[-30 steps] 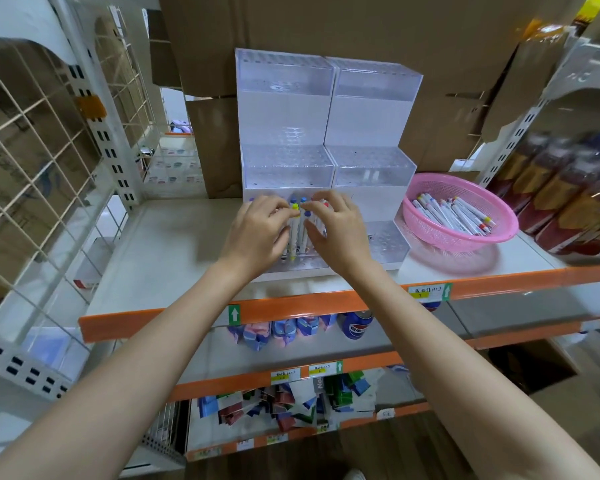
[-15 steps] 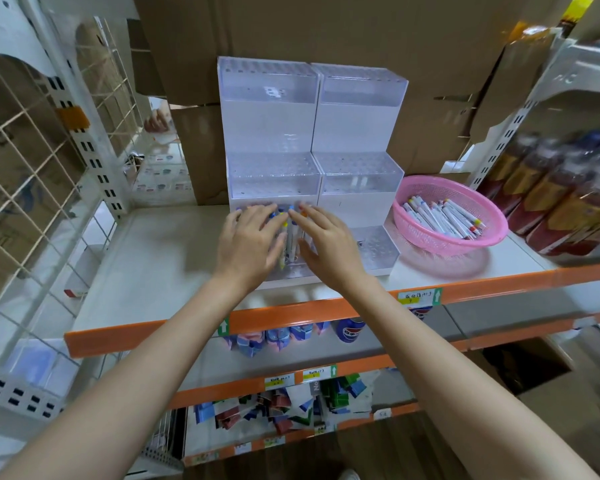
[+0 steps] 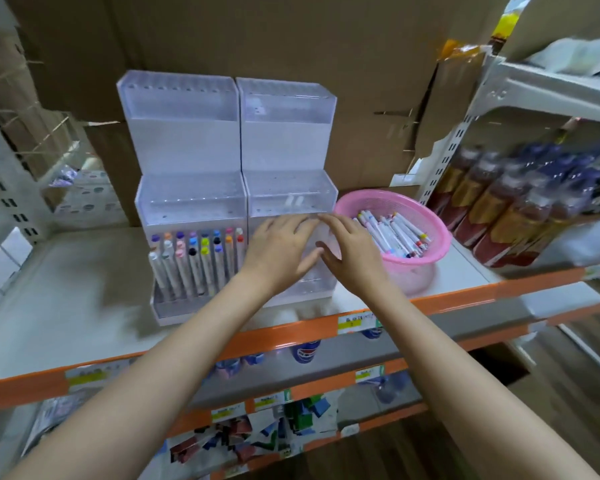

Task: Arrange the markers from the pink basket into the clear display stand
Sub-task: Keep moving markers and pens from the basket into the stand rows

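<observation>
Both hands are empty, fingers stretched out: the left hand (image 3: 278, 251) and right hand (image 3: 352, 252) lie side by side over the low front tier of the right stand (image 3: 284, 140). Just left of them, the left stand (image 3: 184, 147) holds standing markers (image 3: 194, 261), perhaps twenty, though blur prevents an exact count. One pink basket (image 3: 426, 268) just right of the right hand holds loose markers (image 3: 392, 233). Below the wrists, the price tags (image 3: 355, 320) are unreadable; the cans (image 3: 305, 351) seem to carry a Pepsi logo.
</observation>
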The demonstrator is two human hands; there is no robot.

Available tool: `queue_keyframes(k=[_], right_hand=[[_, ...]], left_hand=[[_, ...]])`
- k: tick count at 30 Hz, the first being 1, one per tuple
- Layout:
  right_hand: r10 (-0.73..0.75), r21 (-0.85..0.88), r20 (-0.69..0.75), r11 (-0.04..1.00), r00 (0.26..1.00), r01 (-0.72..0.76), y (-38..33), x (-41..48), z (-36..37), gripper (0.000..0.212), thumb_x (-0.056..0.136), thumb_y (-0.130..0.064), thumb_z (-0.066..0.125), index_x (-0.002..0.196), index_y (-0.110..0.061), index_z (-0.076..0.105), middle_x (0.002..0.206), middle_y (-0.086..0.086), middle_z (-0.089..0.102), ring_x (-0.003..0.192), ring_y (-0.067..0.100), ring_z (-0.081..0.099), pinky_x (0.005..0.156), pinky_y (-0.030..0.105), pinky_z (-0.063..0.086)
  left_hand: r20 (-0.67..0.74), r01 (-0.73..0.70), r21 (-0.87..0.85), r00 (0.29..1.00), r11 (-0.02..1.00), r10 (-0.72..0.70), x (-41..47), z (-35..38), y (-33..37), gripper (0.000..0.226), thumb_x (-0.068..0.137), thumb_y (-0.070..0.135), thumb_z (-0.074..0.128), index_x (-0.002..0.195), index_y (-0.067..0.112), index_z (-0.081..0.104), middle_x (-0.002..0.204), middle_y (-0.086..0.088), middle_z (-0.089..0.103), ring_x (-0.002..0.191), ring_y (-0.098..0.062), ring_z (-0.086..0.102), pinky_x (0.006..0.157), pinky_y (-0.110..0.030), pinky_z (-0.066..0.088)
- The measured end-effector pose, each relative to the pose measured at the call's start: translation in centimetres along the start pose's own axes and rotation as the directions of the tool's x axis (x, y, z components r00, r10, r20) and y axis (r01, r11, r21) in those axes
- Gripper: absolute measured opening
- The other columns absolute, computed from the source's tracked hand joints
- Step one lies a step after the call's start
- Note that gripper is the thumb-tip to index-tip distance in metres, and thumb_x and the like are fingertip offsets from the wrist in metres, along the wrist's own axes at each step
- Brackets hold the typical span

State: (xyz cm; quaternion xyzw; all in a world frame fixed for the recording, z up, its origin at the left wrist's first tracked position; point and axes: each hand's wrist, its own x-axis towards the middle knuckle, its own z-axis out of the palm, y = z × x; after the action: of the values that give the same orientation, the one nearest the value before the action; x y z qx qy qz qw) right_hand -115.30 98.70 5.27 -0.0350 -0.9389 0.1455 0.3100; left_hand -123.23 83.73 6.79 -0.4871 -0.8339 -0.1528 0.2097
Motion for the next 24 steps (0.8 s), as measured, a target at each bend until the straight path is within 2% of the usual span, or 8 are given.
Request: queue_keyframes(k=[3, 7, 11, 15, 18, 21, 24], right_hand=[[0.040, -0.051, -0.011, 0.998, 0.999, -0.040, 3.6, -0.3, -1.8, 0.042, 0.082, -0.023, 0.064, 0.121, -0.006, 0.060, 0.117, 0.009, 0.064, 0.104, 0.031, 0.059, 0.085, 0.040, 0.049], [0.122, -0.098, -0.020, 0.988, 0.992, -0.123, 8.4, -0.7, -4.1, 0.036, 0.087, -0.027, 0.059, 0.118, -0.008, 0.062, 0.113, 0.008, 0.065, 0.105, 0.027, 0.059, 0.087, 0.039, 0.049], [0.294, -0.158, 0.006, 0.944, 0.956, -0.289, 12.5, -0.6, -5.5, 0.035, 0.090, -0.025, 0.061, 0.121, -0.009, 0.059, 0.118, 0.009, 0.062, 0.108, 0.029, 0.056, 0.083, 0.038, 0.046], [0.416, -0.266, 0.156, 0.891, 0.896, -0.368, 16.0, -0.1, -5.3, 0.043, 0.092, -0.029, 0.057, 0.132, -0.016, 0.050, 0.129, 0.005, 0.055, 0.120, 0.025, 0.049, 0.087, 0.037, 0.044], [0.464, -0.285, 0.242, 0.874, 0.852, -0.394, 17.8, 0.6, -4.4, 0.044, 0.091, -0.029, 0.056, 0.133, -0.015, 0.048, 0.130, 0.010, 0.053, 0.120, 0.029, 0.049, 0.089, 0.037, 0.043], [0.464, -0.283, 0.294, 0.878, 0.836, -0.387, 18.9, 1.7, -3.2, 0.040, 0.089, -0.030, 0.059, 0.125, -0.013, 0.054, 0.122, 0.013, 0.055, 0.114, 0.032, 0.052, 0.084, 0.037, 0.043], [0.430, -0.303, 0.350, 0.892, 0.832, -0.334, 19.5, 2.7, -2.4, 0.033, 0.087, -0.037, 0.062, 0.110, -0.013, 0.062, 0.114, 0.011, 0.057, 0.108, 0.030, 0.053, 0.079, 0.035, 0.042]], left_hand=[[0.044, -0.024, -0.019, 0.999, 1.000, 0.025, 2.5, 1.8, 2.6, 0.057, 0.084, 0.050, 0.037, 0.120, 0.014, 0.062, 0.115, -0.004, 0.065, 0.103, -0.025, 0.062, 0.085, -0.035, 0.048], [0.055, -0.089, -0.129, 0.994, 0.988, 0.097, 6.1, 4.3, 5.6, 0.052, 0.083, 0.037, 0.034, 0.114, 0.006, 0.062, 0.107, -0.012, 0.066, 0.094, -0.033, 0.062, 0.079, -0.038, 0.052], [0.114, -0.125, -0.221, 0.982, 0.967, 0.152, 9.6, 7.0, 7.7, 0.052, 0.083, 0.036, 0.032, 0.115, 0.004, 0.059, 0.109, -0.016, 0.063, 0.096, -0.036, 0.060, 0.079, -0.045, 0.051], [0.231, -0.028, -0.196, 0.970, 0.980, 0.074, 12.3, 10.0, 9.1, 0.039, 0.093, 0.026, 0.046, 0.127, 0.010, 0.051, 0.119, -0.013, 0.058, 0.108, -0.033, 0.054, 0.086, -0.045, 0.046], [0.354, 0.061, -0.094, 0.935, 0.994, -0.024, 13.8, 11.7, 9.2, 0.038, 0.094, 0.026, 0.046, 0.129, 0.011, 0.046, 0.124, -0.013, 0.055, 0.112, -0.033, 0.052, 0.086, -0.044, 0.047], [0.455, 0.139, -0.051, 0.885, 0.989, -0.101, 15.0, 13.2, 8.8, 0.035, 0.096, 0.026, 0.045, 0.124, 0.006, 0.048, 0.124, -0.017, 0.054, 0.111, -0.035, 0.052, 0.086, -0.042, 0.044], [0.516, 0.181, -0.051, 0.847, 0.982, -0.129, 16.0, 14.5, 8.7, 0.040, 0.096, 0.036, 0.047, 0.119, 0.004, 0.050, 0.119, -0.020, 0.056, 0.108, -0.036, 0.052, 0.083, -0.041, 0.043]])
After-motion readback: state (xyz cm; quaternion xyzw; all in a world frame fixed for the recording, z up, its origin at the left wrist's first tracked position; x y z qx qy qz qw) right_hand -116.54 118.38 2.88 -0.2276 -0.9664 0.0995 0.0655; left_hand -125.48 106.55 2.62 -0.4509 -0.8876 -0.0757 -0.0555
